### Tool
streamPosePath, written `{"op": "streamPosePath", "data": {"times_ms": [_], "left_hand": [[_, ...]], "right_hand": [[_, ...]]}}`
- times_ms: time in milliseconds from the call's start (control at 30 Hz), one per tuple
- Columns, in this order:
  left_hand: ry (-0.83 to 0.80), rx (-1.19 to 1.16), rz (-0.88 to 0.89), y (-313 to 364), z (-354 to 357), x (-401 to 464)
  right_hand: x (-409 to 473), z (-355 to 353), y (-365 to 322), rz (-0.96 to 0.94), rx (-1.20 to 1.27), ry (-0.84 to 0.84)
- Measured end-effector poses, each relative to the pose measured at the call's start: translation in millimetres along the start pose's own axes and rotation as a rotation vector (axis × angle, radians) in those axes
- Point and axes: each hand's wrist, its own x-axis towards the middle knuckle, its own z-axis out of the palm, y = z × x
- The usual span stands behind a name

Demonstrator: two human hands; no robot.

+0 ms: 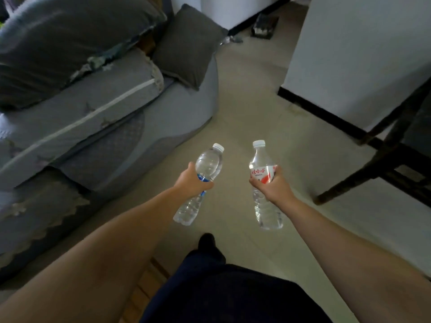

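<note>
Left hand grips blue-labelled water bottle at mid-body, centre frame, white cap tilted up-right. Right hand grips red-labelled water bottle round its label, near upright, just right of the first; the two are apart. Grey sofa with dark cushion upper left; dark wooden table legs right edge.

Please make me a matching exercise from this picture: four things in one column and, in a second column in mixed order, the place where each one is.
Things
1. bottle with blue label
2. bottle with red label
3. dark grey cushion
4. dark wooden frame

Places
A. standing on the floor, at the right edge
B. held in the left hand
C. on the end of the sofa, upper left
D. held in the right hand

Right pairs: 1-B, 2-D, 3-C, 4-A.
</note>
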Motion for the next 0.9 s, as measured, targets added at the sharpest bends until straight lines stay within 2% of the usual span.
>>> {"op": "streamPosePath", "data": {"times_ms": [167, 400, 600, 800, 900], "left_hand": [[-0.065, 0.128, 0.106, 43.1, -35.9, 88.5], [-0.204, 0.203, 0.176, 120.0, -21.1, 181.3], [-0.316, 0.241, 0.291, 214.9, 23.5, 254.6], [-0.347, 0.245, 0.379, 343.6, 68.0, 325.8], [-0.376, 0.244, 0.448, 418.0, 95.7, 353.0]], "right_hand": [[56.5, 5.0, -29.4, 0.112, 0.089, 0.135], [115.2, -29.8, -33.3, 0.226, 0.197, 0.291], [196.1, -103.0, -30.7, 0.285, 0.216, 0.353], [279.1, -216.1, -36.1, 0.282, 0.220, 0.399], [313.8, -275.0, -35.7, 0.274, 0.283, 0.509]]}}
